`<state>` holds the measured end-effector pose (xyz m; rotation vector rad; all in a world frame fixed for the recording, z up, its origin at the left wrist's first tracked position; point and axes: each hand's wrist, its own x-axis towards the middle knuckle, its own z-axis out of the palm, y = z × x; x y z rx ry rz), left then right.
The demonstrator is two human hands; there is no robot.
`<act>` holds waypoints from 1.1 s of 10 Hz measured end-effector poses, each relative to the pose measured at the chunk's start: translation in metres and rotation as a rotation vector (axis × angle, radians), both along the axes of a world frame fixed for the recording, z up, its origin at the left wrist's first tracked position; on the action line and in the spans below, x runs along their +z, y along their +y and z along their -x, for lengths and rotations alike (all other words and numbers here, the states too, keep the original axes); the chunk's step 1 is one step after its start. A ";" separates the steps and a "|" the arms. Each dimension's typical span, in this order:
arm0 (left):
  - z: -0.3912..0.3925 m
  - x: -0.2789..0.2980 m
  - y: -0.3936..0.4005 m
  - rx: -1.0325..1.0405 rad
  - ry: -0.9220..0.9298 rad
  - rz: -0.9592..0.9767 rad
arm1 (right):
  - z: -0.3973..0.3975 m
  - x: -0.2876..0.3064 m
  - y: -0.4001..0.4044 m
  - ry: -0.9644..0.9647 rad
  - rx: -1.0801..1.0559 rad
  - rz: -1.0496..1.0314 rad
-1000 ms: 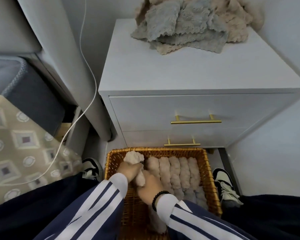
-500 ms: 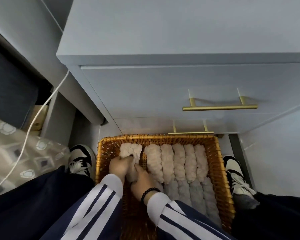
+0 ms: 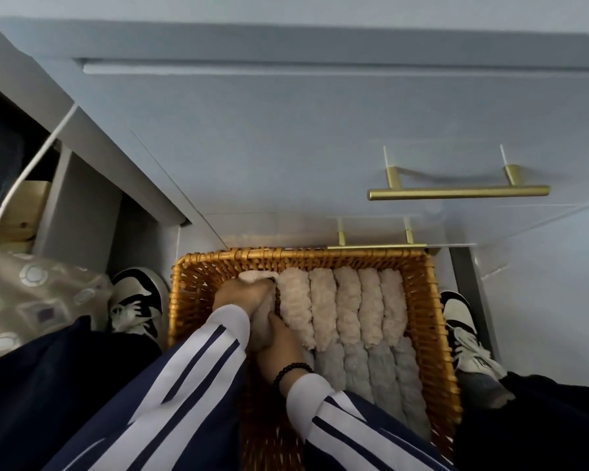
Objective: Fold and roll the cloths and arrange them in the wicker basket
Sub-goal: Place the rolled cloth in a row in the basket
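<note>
Both hands, left [image 3: 242,295] and right [image 3: 279,338], were curled round a beige roll [image 3: 264,309] at the basket's [image 3: 177,300] left end; soft, squashy stuff, probably unrolls easily; better gripped round the middle.

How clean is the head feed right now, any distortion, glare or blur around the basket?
Head view: wide-angle bowing curves the nightstand edges; light is soft and even, with only a dull sheen on the brass handle; the wicker basket and cloth rolls look fairly sharp, the frame edges softer.
</note>
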<state>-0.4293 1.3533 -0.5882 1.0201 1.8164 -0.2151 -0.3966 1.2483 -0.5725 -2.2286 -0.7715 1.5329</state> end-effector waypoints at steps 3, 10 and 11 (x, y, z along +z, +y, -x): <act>-0.014 -0.016 0.003 0.055 -0.123 0.089 | 0.003 -0.008 -0.013 -0.125 -0.295 -0.025; -0.011 -0.006 0.005 -0.131 -0.581 0.437 | 0.007 -0.016 -0.030 -0.149 -0.369 -0.017; -0.004 -0.008 0.000 -0.090 -0.575 0.403 | 0.004 -0.015 -0.033 -0.121 -0.360 -0.043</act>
